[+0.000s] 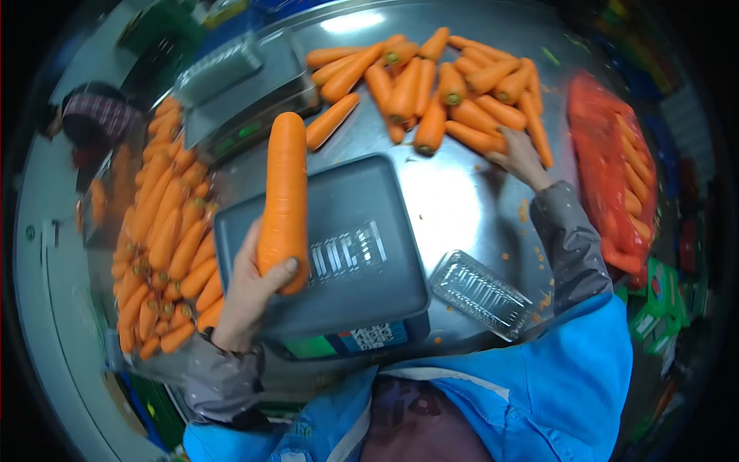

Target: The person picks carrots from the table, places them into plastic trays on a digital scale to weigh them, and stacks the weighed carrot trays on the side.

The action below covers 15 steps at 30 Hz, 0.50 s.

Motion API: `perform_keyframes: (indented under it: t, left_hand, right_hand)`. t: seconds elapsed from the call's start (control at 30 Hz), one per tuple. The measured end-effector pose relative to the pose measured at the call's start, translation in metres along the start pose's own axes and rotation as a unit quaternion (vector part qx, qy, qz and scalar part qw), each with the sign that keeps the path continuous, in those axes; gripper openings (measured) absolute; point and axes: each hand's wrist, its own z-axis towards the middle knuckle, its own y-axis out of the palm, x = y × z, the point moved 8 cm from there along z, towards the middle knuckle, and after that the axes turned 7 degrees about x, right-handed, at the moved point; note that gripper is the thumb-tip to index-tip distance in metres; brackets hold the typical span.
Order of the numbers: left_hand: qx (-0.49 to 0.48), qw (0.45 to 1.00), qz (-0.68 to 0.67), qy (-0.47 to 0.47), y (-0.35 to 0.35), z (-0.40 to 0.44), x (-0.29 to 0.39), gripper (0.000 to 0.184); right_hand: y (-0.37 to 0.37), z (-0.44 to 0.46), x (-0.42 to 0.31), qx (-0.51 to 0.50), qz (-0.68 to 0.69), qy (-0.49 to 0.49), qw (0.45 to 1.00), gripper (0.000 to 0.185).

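Observation:
My left hand [250, 289] is wrapped round a large carrot [285, 189], held upright over the grey tray of a scale [362, 192]. On that tray, partly behind the carrot, lies a clear plastic container [358, 250]. My right hand [525, 159] reaches to the edge of a loose pile of carrots [404, 96], its fingers at the end of one carrot [476, 138]; whether they grip it is hard to tell. A second clear container [483, 294] rests on the metal table to the right of the scale.
More carrots [165, 231] are heaped at the left. Behind the scale stands another device [246, 108] with clear containers [219, 69] on top. A red mesh bag of carrots [612, 173] lies at the right. A person [96, 115] is at the far left.

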Motion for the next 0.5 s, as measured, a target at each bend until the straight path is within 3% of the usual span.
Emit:
perform_keyframes:
  t: [0.07,0.13,0.2,0.23,0.27,0.3,0.33,0.37,0.43,0.47,0.5]
  left_hand:
    - [0.039,0.991,0.130,0.022,-0.033,-0.010,0.008,0.061]
    - [0.048,0.975,0.213,0.044,-0.056,-0.018,0.003,0.061]
    - [0.034,0.915,0.380,0.134,-0.067,-0.024,-0.004,0.062]
    - [0.045,0.915,0.380,0.129,-0.071,-0.026,-0.003,0.062]
    - [0.018,0.869,0.473,0.141,-0.063,-0.028,-0.003,0.064]
    - [-0.011,0.815,0.560,0.150,-0.057,-0.030,-0.006,0.065]
    - [-0.020,0.792,0.590,0.160,-0.056,-0.031,-0.012,0.065]
    - [-0.013,0.794,0.587,0.154,-0.062,-0.031,-0.017,0.065]
    - [0.047,0.814,0.540,0.208,-0.073,-0.037,-0.013,0.063]
    - [0.066,0.824,0.525,0.203,-0.078,-0.040,-0.010,0.059]
    - [0.072,0.825,0.523,0.199,-0.082,-0.042,-0.012,0.059]
  right_hand:
    - [0.017,-0.016,0.018,-0.020,-0.049,0.026,0.998,0.067]
    - [0.018,-0.024,0.017,0.028,-0.041,0.022,0.999,0.070]
    - [0.023,-0.024,0.020,0.046,-0.033,-0.002,0.998,0.065]
    - [0.022,-0.023,0.020,0.048,-0.032,-0.012,0.998,0.060]
    - [0.027,-0.023,0.030,0.046,-0.028,-0.022,0.998,0.060]
    - [0.035,-0.023,0.050,0.038,0.069,0.021,0.997,0.053]
    - [0.037,-0.022,0.055,0.028,0.164,0.064,0.984,0.048]
    - [0.035,-0.024,0.053,0.024,0.165,0.055,0.984,0.048]
    - [0.011,-0.035,0.062,0.023,0.320,0.215,0.922,0.043]
    - [-0.009,-0.038,0.046,0.018,0.320,0.208,0.924,0.043]
    - [-0.029,-0.044,0.024,0.026,0.397,0.251,0.883,0.042]
